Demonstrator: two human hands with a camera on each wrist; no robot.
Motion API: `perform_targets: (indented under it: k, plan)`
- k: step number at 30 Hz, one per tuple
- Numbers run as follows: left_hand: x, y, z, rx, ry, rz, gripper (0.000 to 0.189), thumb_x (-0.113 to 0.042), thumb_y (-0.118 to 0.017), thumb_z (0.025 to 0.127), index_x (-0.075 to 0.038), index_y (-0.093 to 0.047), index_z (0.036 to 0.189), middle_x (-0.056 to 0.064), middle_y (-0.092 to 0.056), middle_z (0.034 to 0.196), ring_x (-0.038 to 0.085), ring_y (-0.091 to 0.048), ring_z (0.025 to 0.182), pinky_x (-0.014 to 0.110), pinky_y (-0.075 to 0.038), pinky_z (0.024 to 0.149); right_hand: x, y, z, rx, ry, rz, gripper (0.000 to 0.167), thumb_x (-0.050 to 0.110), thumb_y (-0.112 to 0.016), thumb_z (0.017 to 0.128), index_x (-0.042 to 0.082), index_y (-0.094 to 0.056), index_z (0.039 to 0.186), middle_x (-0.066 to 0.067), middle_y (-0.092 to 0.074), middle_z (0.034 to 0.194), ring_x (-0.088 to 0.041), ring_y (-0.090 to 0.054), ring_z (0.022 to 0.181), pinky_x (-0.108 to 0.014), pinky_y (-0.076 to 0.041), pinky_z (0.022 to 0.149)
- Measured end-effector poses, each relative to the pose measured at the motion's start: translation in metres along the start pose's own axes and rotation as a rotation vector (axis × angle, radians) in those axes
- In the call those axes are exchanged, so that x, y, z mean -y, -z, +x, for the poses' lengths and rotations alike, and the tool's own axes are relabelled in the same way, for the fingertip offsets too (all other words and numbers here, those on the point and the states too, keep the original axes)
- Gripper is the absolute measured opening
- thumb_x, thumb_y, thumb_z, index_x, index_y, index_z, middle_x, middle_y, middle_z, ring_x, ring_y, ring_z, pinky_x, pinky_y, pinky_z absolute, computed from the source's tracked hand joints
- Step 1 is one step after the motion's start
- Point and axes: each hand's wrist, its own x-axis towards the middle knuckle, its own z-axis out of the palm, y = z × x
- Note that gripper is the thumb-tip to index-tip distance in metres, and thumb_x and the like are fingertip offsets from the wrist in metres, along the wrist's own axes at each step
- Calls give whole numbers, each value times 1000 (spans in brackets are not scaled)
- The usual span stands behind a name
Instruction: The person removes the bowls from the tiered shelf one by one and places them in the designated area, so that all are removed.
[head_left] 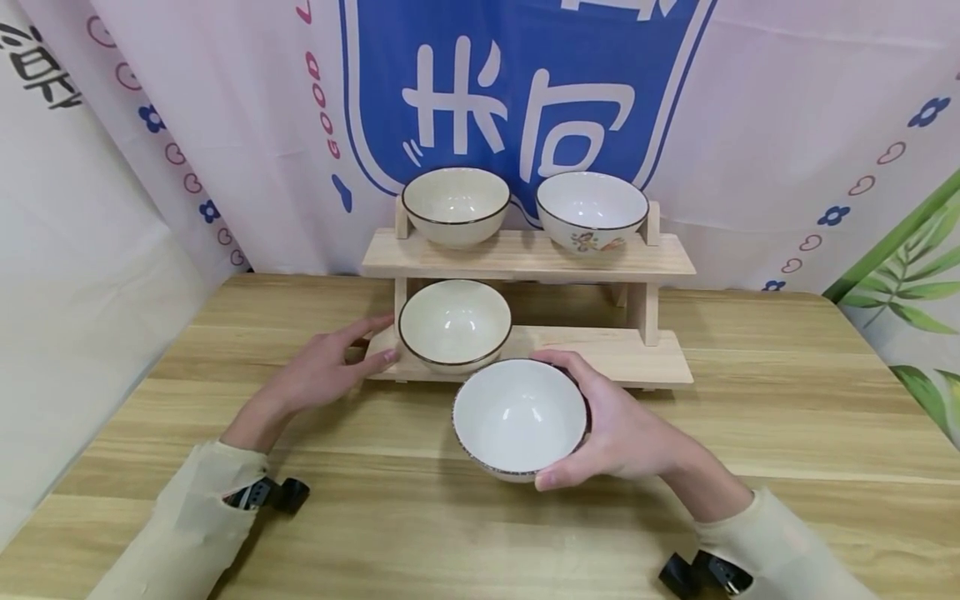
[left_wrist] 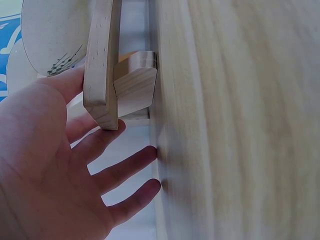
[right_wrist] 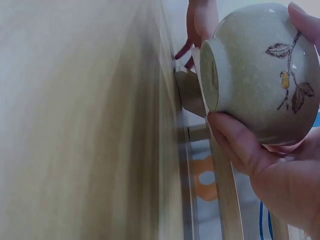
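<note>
My right hand (head_left: 626, 429) grips a bowl (head_left: 517, 417) with a white inside and a dark speckled rim, in front of the wooden two-tier stand (head_left: 615, 354). In the right wrist view, this bowl (right_wrist: 265, 75) shows a leafy branch painted on its outside, with fingers near its foot. At the left end of the lower shelf, my left hand (head_left: 318, 371) touches the board with spread, fairly straight fingers. Beside it, a cream bowl (head_left: 455, 325) with a brown rim sits on that shelf. The left wrist view shows the board's end (left_wrist: 102, 75) against the fingers.
On the upper shelf stand a cream bowl (head_left: 456, 204) at left and a white bowl (head_left: 592, 208) with a painted motif at right. The stand is on a wood-grain table (head_left: 375, 517). Behind hangs a printed curtain (head_left: 765, 125).
</note>
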Motion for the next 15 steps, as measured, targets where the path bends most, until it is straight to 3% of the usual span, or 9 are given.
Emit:
perform_targets:
  k: [15]
  plan:
    - [1,0,1,2,-4,14,73,-59,-53,107,-22,-35,167,24,-46,164,48,-56,142,69,-44,115,8,-31,2,-15,-137,164,112,15,-101,69,7,-33,158,-15,-53,153,-33,-60,133,-41,-56,106]
